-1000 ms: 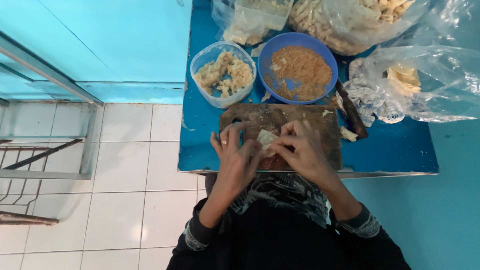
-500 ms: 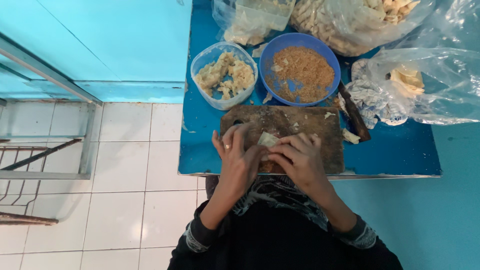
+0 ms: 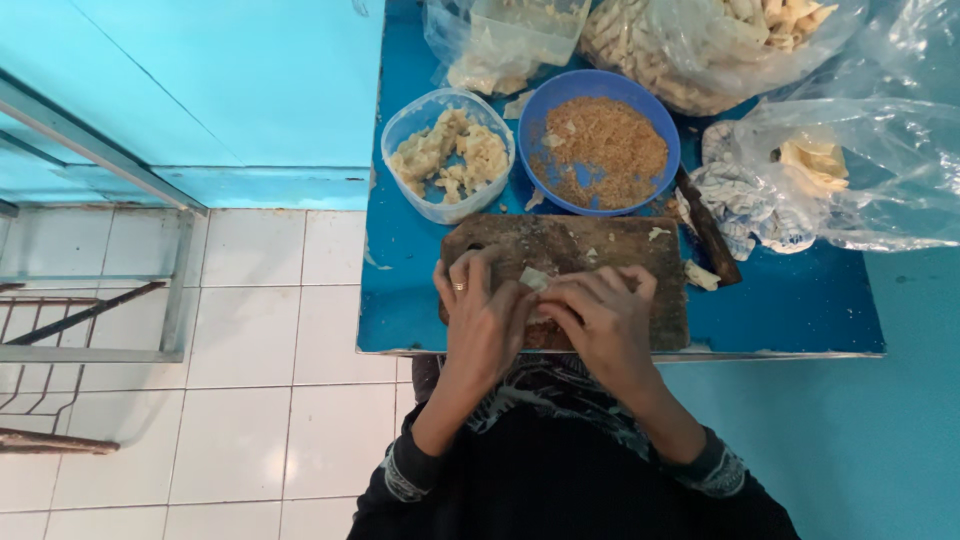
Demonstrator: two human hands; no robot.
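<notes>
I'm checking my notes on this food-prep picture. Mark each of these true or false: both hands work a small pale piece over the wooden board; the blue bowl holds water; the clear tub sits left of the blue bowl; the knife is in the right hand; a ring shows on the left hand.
1. Both hands, left hand and right hand, work a small pale piece over the wooden board: true.
2. The blue bowl holds water: false, it holds brown crumbs.
3. The clear tub sits left of the blue bowl: true.
4. The knife is in the right hand: false, it lies on the table beside the board.
5. A ring shows on the left hand: true.
</notes>
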